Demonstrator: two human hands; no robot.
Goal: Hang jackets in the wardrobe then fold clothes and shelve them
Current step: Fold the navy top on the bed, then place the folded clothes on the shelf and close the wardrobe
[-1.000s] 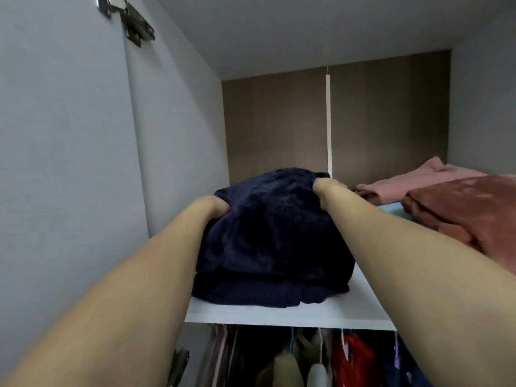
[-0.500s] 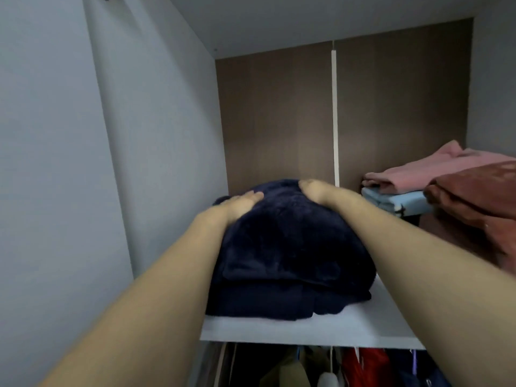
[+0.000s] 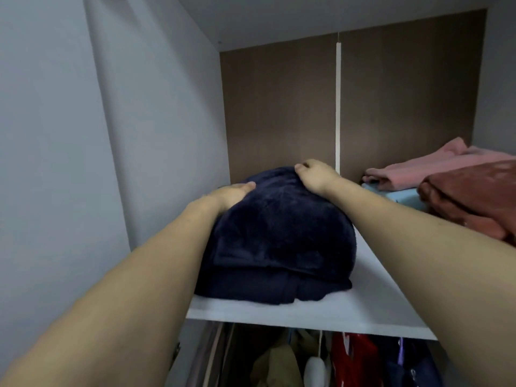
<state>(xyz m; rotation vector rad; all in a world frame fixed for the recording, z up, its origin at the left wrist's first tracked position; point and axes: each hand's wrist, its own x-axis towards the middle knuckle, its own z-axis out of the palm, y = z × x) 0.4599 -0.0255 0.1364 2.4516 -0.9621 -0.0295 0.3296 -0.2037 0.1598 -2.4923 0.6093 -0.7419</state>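
Observation:
A folded dark navy fleece garment (image 3: 282,241) lies in a rounded heap on the white upper shelf (image 3: 349,308) of the wardrobe, close to the left wall. My left hand (image 3: 229,195) rests flat on its upper left side, fingers together. Over the garment's far top edge lies my right hand (image 3: 315,175), its fingers curled onto the fabric. Both forearms reach up from the bottom of the view.
Folded pink (image 3: 435,166), light blue (image 3: 402,196) and rust-red (image 3: 474,196) clothes are stacked at the shelf's right. Below the shelf hang jackets, among them a tan one (image 3: 276,364) and a red one (image 3: 354,361). A grey side wall (image 3: 156,135) closes the left.
Both hands have slid from the garment's sides up onto its top. The view has risen and come closer to the shelf. The garment sits slightly deeper on it.

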